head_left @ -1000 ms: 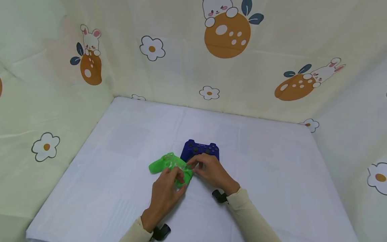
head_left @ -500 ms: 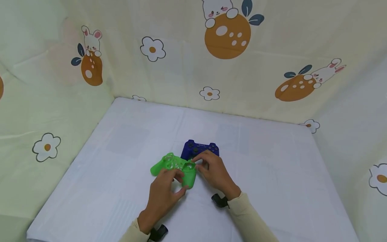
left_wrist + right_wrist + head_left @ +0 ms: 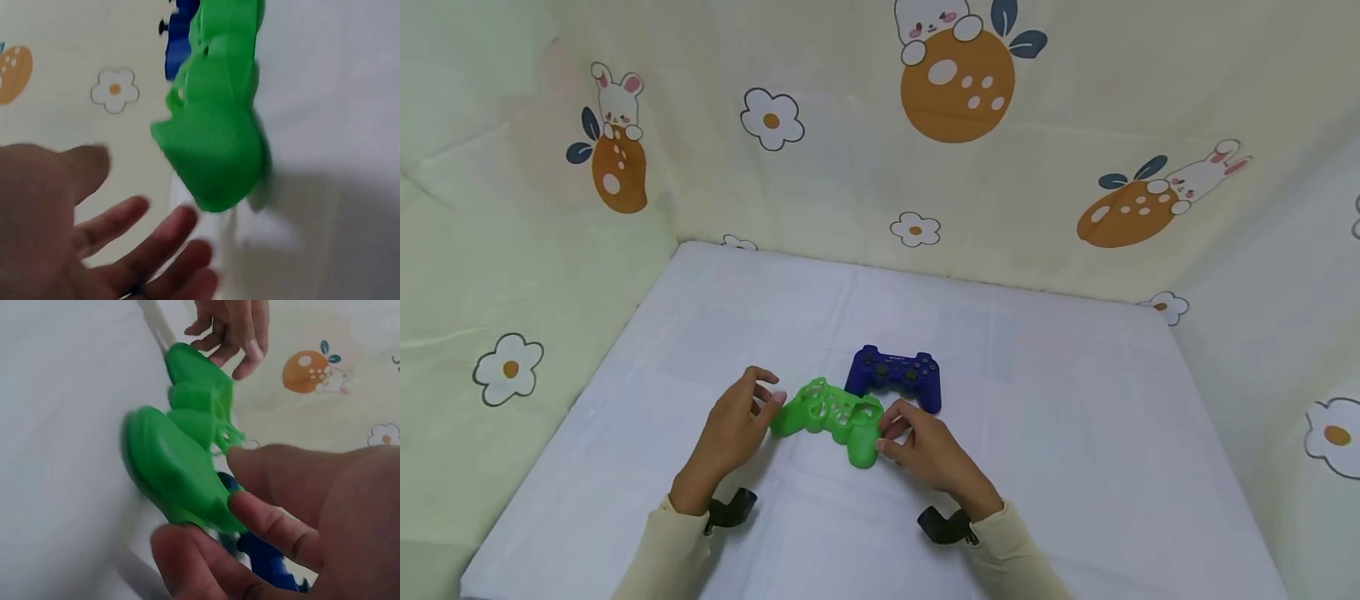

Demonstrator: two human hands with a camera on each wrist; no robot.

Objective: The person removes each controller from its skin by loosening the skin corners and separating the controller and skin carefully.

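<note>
A green soft game-controller cover (image 3: 838, 413) lies face up, its button openings showing in the head view. Just behind it sits a blue game controller (image 3: 898, 373), partly overlapped by the cover in that view. My left hand (image 3: 735, 417) is beside the cover's left grip, with spread, relaxed fingers apart from the grip in the left wrist view. At the cover's right grip is my right hand (image 3: 922, 446). Its loosely bent fingertips (image 3: 247, 503) are right at the grip's edge in the right wrist view, with thumb and fingers spaced apart.
A white cloth (image 3: 1060, 417) covers the table. Pale curtains (image 3: 835, 183) printed with bunnies, fruit and flowers stand behind and along both sides. Black wrist cameras (image 3: 947, 525) are strapped at both wrists.
My left hand has left the cover's front and moved leftward to its left grip. The bunched cover has flattened out. My right hand has slid down from the cover's upper right corner.
</note>
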